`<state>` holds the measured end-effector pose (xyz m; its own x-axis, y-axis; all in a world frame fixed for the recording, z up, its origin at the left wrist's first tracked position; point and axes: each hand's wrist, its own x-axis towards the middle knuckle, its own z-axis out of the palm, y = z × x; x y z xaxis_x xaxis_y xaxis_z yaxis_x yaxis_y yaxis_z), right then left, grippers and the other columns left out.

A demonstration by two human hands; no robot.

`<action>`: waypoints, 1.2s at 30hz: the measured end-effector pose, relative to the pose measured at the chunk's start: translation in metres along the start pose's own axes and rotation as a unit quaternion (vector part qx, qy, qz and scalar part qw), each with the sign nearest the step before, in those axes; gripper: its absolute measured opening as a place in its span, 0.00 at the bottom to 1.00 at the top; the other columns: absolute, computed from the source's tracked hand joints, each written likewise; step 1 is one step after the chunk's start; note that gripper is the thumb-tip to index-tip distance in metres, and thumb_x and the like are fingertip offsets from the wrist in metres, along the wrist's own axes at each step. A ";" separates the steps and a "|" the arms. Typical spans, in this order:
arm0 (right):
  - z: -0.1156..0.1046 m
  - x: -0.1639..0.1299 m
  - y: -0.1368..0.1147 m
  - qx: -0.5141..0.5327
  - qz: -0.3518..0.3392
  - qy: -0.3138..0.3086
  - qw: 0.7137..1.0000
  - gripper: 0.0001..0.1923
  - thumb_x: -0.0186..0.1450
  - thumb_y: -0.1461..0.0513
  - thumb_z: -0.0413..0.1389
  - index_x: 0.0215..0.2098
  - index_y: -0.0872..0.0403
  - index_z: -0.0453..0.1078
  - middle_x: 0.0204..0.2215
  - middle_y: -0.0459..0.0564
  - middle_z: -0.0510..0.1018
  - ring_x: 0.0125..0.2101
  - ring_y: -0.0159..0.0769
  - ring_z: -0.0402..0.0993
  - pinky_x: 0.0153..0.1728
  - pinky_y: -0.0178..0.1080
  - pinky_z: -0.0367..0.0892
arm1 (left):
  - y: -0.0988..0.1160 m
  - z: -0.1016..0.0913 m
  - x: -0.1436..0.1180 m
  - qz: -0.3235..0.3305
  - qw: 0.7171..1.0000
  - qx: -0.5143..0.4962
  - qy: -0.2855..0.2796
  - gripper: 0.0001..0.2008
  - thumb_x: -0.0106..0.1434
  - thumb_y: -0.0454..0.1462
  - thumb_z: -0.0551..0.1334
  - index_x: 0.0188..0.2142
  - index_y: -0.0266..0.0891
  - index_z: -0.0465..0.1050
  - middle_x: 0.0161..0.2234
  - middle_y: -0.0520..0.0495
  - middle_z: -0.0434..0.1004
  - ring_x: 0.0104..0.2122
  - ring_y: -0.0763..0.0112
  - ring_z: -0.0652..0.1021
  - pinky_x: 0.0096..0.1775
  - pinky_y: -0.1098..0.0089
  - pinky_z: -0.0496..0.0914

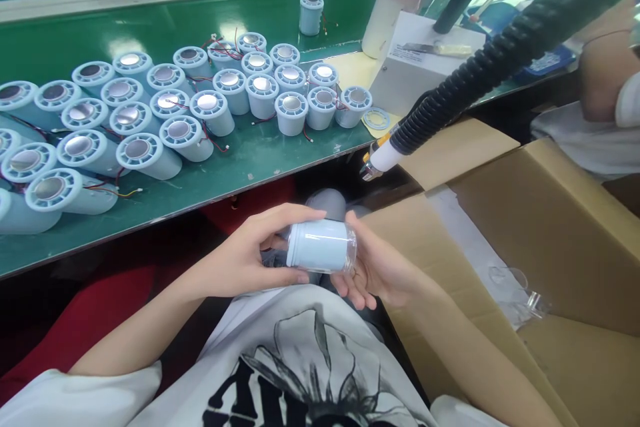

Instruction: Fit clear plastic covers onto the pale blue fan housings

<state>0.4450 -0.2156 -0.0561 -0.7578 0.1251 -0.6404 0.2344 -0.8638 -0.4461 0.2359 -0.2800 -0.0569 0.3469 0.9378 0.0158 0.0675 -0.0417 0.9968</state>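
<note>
Above my lap a light blue cylinder (319,245) lies on its side, its right end inside a clear plastic sleeve or cup (351,248). My left hand (265,250) grips the blue cylinder from the left, thumb below and fingers over the top. Against the clear end, my right hand (375,267) curls with its thumb above and its fingers underneath. Several similar blue cylinders (139,150) with round silver centres and thin red and black wires stand and lean on the green bench (260,163) beyond my hands.
A black ribbed hose (450,100) hangs at the right with its nozzle near the bench edge. An open cardboard box (545,227) with clear plastic pieces (535,303) stands at my right. A pink-lidded bottle (395,7) is at the back, and another person's arm (607,73) shows far right.
</note>
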 end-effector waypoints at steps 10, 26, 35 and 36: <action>-0.009 -0.003 0.010 -0.124 -0.123 0.098 0.980 0.33 0.59 0.34 0.46 0.29 0.55 0.63 0.19 0.48 0.74 0.15 0.31 0.72 0.11 0.28 0.64 | 0.003 -0.001 0.000 -0.057 0.993 -0.102 0.019 0.31 0.57 0.32 0.68 0.59 0.49 0.64 0.54 0.45 0.71 0.46 0.64 0.77 0.46 0.71 0.74; -0.006 -0.012 0.021 -0.412 -0.469 0.148 0.767 0.37 0.62 0.67 0.61 0.63 0.43 0.51 0.65 0.51 0.57 0.60 0.42 0.61 0.56 0.46 0.68 | 0.008 0.002 -0.001 -0.079 0.983 -0.168 0.006 0.28 0.60 0.33 0.66 0.58 0.49 0.63 0.47 0.46 0.75 0.41 0.66 0.79 0.39 0.72 0.77; -0.008 -0.015 0.020 -0.385 -0.479 0.117 0.780 0.31 0.61 0.66 0.63 0.59 0.41 0.62 0.61 0.47 0.65 0.61 0.41 0.61 0.57 0.44 0.66 | 0.006 0.001 -0.001 -0.061 0.987 -0.150 -0.010 0.35 0.57 0.35 0.69 0.62 0.49 0.61 0.51 0.43 0.77 0.44 0.60 0.81 0.44 0.69 0.75; -0.009 -0.015 0.020 -0.355 -0.463 0.105 0.805 0.29 0.61 0.65 0.64 0.58 0.40 0.63 0.59 0.46 0.68 0.58 0.40 0.65 0.54 0.42 0.68 | 0.005 0.000 -0.001 -0.059 0.989 -0.131 -0.016 0.37 0.55 0.35 0.71 0.62 0.50 0.60 0.52 0.42 0.76 0.45 0.59 0.80 0.44 0.69 0.75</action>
<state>0.4663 -0.2302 -0.0607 -0.7050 0.7000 0.1137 -0.0262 0.1344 -0.9906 0.2363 -0.2814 -0.0517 0.3801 0.9194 -0.1011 -0.1344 0.1631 0.9774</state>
